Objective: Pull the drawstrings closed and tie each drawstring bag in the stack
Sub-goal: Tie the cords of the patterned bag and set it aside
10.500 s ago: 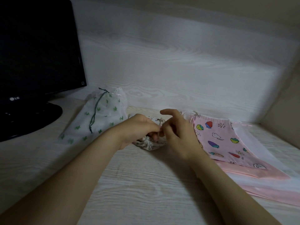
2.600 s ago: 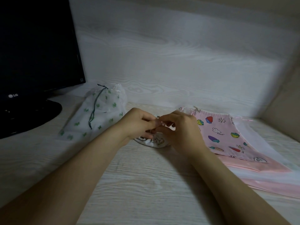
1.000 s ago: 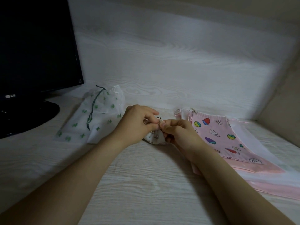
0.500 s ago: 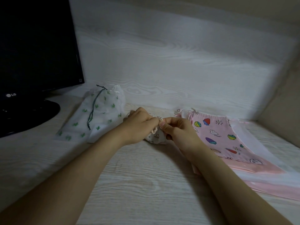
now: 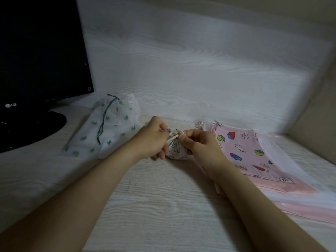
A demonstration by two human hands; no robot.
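Small white bag [image 5: 177, 151] with a faint print sits on the pale wood-grain desk [image 5: 154, 206], near the middle and bunched up between both hands, with its gathered mouth pointing up. The left hand [image 5: 154, 140] has its fingers curled, the thumb and forefinger pinching the pale cord [image 5: 172, 138] at the bag's top and the lower fingers tucked against the bag's left side. The right hand [image 5: 198, 145] is curled too, its thumb and forefinger pinching the other end of the cord while the remaining fingers fold in by the bag's right side. Half a second ago the fingertips were almost touching and only a small loop of cord showed; now a short strand of it lies stretched between the two hands, and more of the bag's printed cloth shows below. Ten seconds back the right forefinger was lifted high above the bag; now it is bent down onto the cord. To the left, a sheer bag with green shapes [image 5: 116, 128] lies flat with its dark green string [image 5: 104, 122] trailing across it, in the same spot as before. To the right lies the stack, topped by a pink bag with fruit pictures [image 5: 243, 151], its mouth not drawn in; it has not shifted. A dark monitor [image 5: 40, 51] stands at the far left.
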